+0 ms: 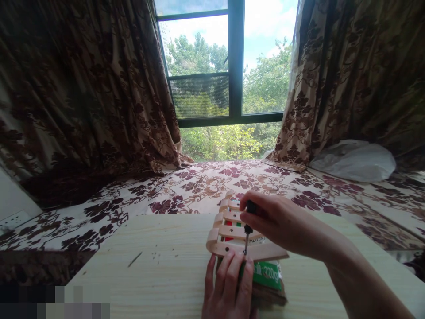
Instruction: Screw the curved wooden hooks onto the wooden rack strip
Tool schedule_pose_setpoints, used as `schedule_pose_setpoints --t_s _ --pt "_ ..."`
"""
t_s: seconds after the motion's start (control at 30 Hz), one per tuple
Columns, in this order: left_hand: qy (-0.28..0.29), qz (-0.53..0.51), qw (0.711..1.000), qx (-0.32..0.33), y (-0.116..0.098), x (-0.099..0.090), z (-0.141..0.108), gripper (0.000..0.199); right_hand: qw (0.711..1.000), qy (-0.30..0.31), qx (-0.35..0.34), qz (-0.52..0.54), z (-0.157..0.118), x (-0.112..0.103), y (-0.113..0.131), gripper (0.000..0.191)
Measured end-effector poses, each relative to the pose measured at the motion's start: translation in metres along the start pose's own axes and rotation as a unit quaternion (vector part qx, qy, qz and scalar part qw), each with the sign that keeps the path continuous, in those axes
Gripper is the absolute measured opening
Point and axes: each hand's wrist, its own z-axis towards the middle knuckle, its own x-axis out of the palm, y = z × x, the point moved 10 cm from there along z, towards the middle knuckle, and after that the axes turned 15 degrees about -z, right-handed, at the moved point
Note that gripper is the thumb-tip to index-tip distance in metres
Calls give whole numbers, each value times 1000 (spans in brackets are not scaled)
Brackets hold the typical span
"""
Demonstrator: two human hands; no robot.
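My right hand (pixel 268 217) is closed around the black handle of a screwdriver (pixel 247 228). The screwdriver stands nearly upright, its tip down at a dark spot on the nearest slat of a pale wooden slatted piece (pixel 265 251) with rounded ends. Several dark screw heads or holes show along the slats. My left hand (pixel 227 283) lies with fingers extended against the near edge of that piece, fingertips on the nearest slat. Under the slats is a green printed packet (pixel 268 274) on a dark brown block (pixel 272 293), partly hidden by my left hand.
Everything rests on a light wooden table (pixel 159 248). A thin dark stick (pixel 135 259) and small dark specks lie on its left side. Behind are a flower-patterned cloth (pixel 195 186), a white plastic bag (pixel 355 160), patterned curtains (pixel 139 88) and a window.
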Motion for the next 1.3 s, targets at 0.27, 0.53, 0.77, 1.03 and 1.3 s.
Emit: schedule_pose_setpoints --t_s 0.27,0.53,0.77,1.03,1.3 --pt "-36 11 999 5 2 -2 0 44 997 -7 54 -48 4 5 -13 18" --pt "-102 30 994 -4 -5 -10 3 37 999 4 19 -32 1 4 -3 12" --pt "-131 17 991 -14 -4 -15 5 34 997 0 42 -63 2 8 -8 17" --pt "-2 7 1000 -9 -1 -2 2 41 998 -23 -2 -52 2 1 4 14" --pt "-7 -24 1000 -19 -2 -4 5 43 994 -35 52 -90 9 5 -5 20"
